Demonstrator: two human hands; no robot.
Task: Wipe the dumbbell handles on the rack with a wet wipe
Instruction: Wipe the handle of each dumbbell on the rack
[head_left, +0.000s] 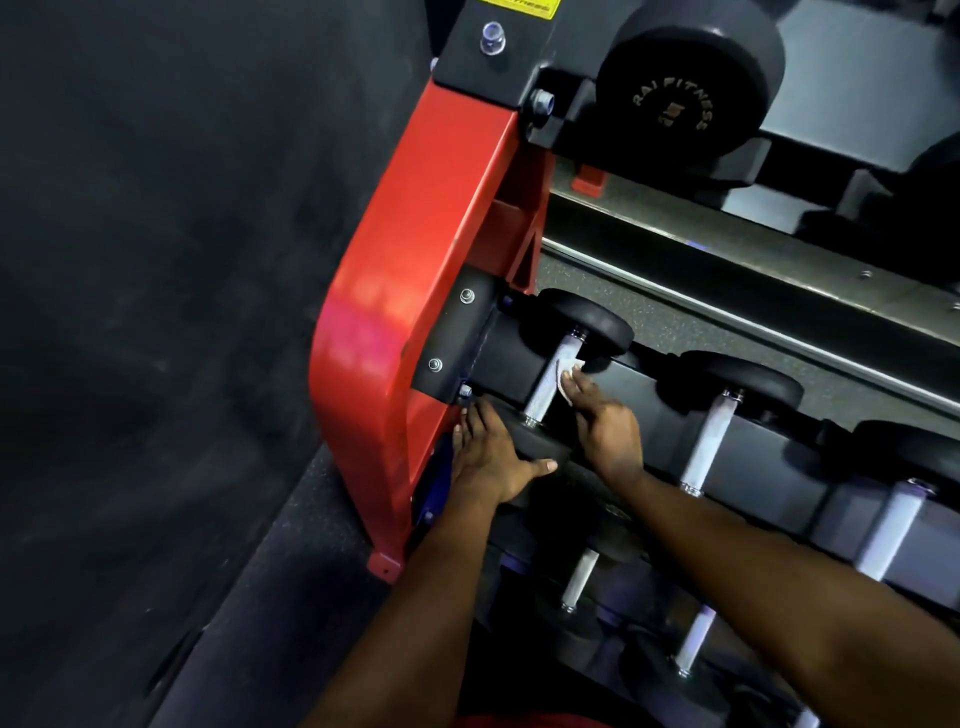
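A small black dumbbell lies at the left end of the rack's middle shelf, its silver handle (549, 378) running away from me. My right hand (605, 426) pinches a white wet wipe (565, 375) against the right side of that handle. My left hand (493, 457) grips the dumbbell's near black head (530, 439), thumb under its front edge. The far head (587, 322) rests against the shelf.
The red rack upright (415, 291) stands just left of my hands. More dumbbells with silver handles (709, 441) line the shelf to the right and the lower tier (579, 577). A large black dumbbell (685, 88) sits on the top shelf. Dark floor lies left.
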